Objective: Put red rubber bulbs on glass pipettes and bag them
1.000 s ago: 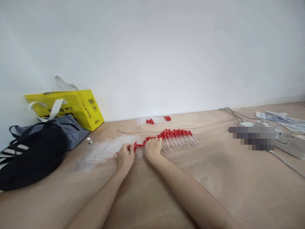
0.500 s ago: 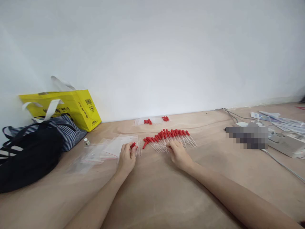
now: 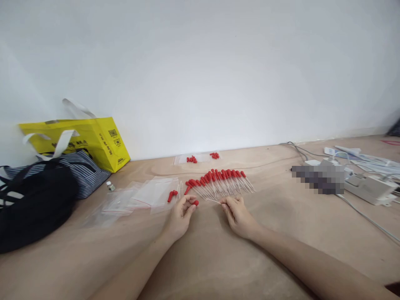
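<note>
While the left hand (image 3: 180, 217) pinches 1 red bulb (image 3: 196, 203), the right hand (image 3: 240, 217) holds a thin tube (image 3: 213, 201) in a narrow grip, near the red-topped tubes (image 3: 229, 173); the 2 held pieces are apart, and moving either seems to need steadiness.

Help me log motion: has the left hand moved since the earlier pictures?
Yes: the left hand has moved right and slightly down in view, away from the clear bags.

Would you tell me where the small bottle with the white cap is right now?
In the head view, the small bottle is on the left side of the table, between the striped bag and the clear plastic bags.
</note>
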Demonstrator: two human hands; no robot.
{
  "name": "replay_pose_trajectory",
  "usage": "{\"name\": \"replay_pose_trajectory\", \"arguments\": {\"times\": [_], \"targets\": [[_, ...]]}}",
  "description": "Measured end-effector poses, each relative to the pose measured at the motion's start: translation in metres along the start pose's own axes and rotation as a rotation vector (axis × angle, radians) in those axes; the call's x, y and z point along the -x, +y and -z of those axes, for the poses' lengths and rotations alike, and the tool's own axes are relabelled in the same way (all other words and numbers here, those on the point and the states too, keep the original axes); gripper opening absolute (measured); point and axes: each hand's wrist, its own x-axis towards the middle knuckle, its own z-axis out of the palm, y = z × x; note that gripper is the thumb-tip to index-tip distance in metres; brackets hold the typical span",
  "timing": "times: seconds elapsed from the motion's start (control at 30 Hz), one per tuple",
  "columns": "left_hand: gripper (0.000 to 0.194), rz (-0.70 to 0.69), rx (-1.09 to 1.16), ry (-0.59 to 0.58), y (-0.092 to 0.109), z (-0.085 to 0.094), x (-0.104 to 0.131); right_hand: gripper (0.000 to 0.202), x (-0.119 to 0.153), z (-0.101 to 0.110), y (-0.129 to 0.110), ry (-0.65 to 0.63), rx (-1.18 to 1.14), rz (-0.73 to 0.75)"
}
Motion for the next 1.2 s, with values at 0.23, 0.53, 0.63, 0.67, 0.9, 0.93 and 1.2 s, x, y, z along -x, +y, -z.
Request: {"name": "replay_pose_trajectory", "arguments": {"times": [0.23, 0.53, 0.63, 0.67, 0.9, 0.93, 1.2], "targets": [[0.023, 0.086, 0.178, -0.012, 0.002, -0.003, -0.001, 0.034, 0.001, 0.000, 0.003, -0.023, -0.031, 0.066], [0.018, 0.133, 0.128, -0.007, 0.021, -0.002, 0.002, 0.020, 0.000, 0.002, -0.007, -0.078, 0.027, 0.099], [0.020, 0.170, 0.180, -0.020, 0.022, -0.003, 0.003, 0.018, -0.001, 0.001, -0.010, -0.072, 0.030, 0.090], [0.020, 0.179, 0.191, -0.023, 0.022, -0.004, 0.003, 0.018, -0.001, 0.001, -0.010, -0.070, 0.032, 0.088], [0.020, 0.188, 0.221, -0.050, 0.021, -0.004, 0.004, 0.017, 0.000, -0.003, -0.007, -0.011, 0.001, 0.050], [0.020, 0.187, 0.216, -0.044, 0.021, -0.004, 0.004, 0.017, 0.000, -0.003, -0.007, -0.009, -0.003, 0.045], [0.018, 0.116, 0.168, -0.065, 0.019, -0.004, 0.003, 0.018, -0.001, 0.000, -0.011, -0.063, 0.025, 0.075]]}}
